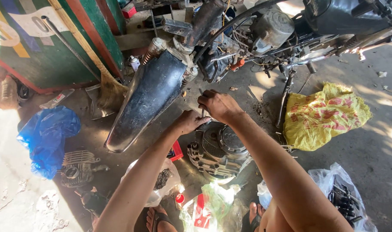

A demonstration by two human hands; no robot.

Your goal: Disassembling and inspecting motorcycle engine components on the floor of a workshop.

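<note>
Two hands close on a thin metal tool above a grey engine block on the floor

Both sets of fingers are curled shut: the right hand (219,105) grips the top of a slim dark metal tool (203,111), the left hand (188,121) pinches it lower down, just above the round-covered grey metal engine block (217,150). Judging by the block lying apart from the stripped motorcycle frame (264,30) beyond it, removal looks done and work on the block is unfinished. Both forearms reach forward and down, elbows bent. Left of the block lie a black curved mudguard (148,99) and a blue plastic bag (48,135); right of it, a yellow sack (322,116).
</note>
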